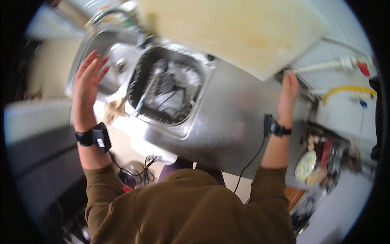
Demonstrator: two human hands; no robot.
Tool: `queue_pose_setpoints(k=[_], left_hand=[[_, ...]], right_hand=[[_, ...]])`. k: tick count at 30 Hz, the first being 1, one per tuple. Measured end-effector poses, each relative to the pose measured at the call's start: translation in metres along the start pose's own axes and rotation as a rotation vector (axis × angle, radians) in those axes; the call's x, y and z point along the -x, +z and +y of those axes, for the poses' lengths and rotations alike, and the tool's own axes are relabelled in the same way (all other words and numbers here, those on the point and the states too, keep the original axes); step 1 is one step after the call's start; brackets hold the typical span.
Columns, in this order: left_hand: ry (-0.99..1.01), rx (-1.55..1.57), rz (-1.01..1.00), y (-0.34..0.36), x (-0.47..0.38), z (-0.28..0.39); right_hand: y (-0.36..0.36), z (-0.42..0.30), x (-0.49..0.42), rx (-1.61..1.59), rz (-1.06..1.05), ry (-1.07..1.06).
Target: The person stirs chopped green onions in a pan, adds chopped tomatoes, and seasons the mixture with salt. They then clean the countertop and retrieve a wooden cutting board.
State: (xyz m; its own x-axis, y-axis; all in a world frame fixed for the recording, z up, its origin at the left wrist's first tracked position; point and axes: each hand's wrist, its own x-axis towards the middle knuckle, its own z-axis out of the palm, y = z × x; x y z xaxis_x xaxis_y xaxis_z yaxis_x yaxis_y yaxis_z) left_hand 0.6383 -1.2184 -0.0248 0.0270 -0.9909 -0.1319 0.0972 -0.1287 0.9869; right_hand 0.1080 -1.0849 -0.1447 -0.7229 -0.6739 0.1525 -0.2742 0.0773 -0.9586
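My left hand [90, 71] is raised above the left steel sink basin [105, 39], its fingers spread with nothing in them. My right hand [289, 88] is stretched out over the far right part of the steel counter [225, 106], close to the near edge of a large whitish board [237, 33]. It is seen edge-on, with straight fingers and no held thing showing; whether it touches the board is unclear. Between my hands, a dark wire-rimmed basket [131, 91] sits in the second basin, holding crumpled clear plastic [169, 102] and a long-handled utensil [148, 90].
A yellow hose [347, 90] and a white pipe with a red-handled valve [362, 68] run along the right wall. A patterned oval dish [306, 165] lies among cluttered items at the right. Black cables [147, 170] hang by the counter's front.
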Motion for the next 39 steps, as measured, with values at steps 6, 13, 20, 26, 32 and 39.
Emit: queue_pose_setpoints(k=[6, 13, 20, 26, 32, 39], left_hand=[[0.009, -0.118, 0.276, -0.089, 0.104, -0.046], [-0.112, -0.901, 0.291, -0.135, 0.117, -0.170], [0.151, -1.369, 0.164, -0.148, 0.072, -0.211], [0.160, -1.158, 0.036, -0.115, 0.134, -0.216], [0.481, -1.080, -0.333, -0.004, 0.228, -0.229], [0.078, -0.407, -0.819, 0.072, 0.241, -0.238]], right_hand=[[-0.010, 0.010, 0.104, -0.114, -0.316, 0.221], [-0.049, -0.007, 0.177, -0.096, -0.577, 0.272], [-0.059, -0.014, 0.238, 0.000, -0.579, 0.308], [-0.011, -0.020, 0.318, -0.035, -0.606, 0.418], [0.005, -0.036, 0.365, 0.163, -0.666, 0.281], [0.035, -0.038, 0.386, 0.281, -0.493, 0.095]])
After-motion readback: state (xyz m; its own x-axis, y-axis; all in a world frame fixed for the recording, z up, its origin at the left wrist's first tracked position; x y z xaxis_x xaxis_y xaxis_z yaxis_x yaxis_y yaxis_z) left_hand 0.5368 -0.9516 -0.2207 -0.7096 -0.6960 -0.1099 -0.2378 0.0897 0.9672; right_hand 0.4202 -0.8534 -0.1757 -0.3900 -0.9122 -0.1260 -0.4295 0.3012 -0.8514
